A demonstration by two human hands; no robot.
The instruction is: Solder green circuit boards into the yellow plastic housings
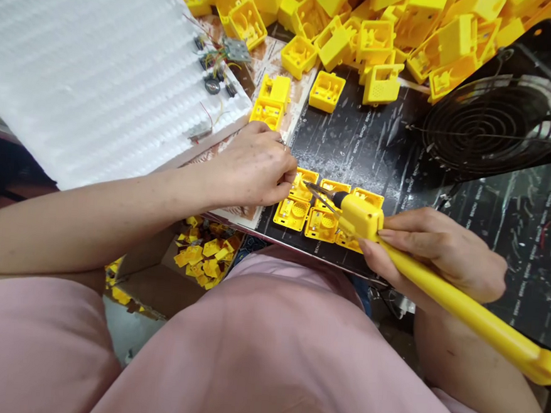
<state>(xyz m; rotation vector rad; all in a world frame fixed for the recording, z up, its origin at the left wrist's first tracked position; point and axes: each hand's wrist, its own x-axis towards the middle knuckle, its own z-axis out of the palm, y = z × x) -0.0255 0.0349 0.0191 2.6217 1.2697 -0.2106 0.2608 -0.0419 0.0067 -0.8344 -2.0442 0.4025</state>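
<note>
My right hand [437, 252] is closed around a long yellow soldering iron [440, 287], its metal tip [317, 189] pointing left over a small group of open yellow plastic housings [321, 222] lying near the front edge of the black mat [378, 151]. My left hand [254, 167] rests on the mat just left of the tip, fingers curled and pinched at the nearest housing [303, 183]; what the fingertips hold is too small to make out.
A big heap of yellow plastic housings [364, 24] fills the back. A white foam sheet [91, 68] at left carries small wired circuit parts [219, 61]. A black fan with a wire grille [493, 127] stands at right. A cardboard box of yellow pieces [203, 258] sits below.
</note>
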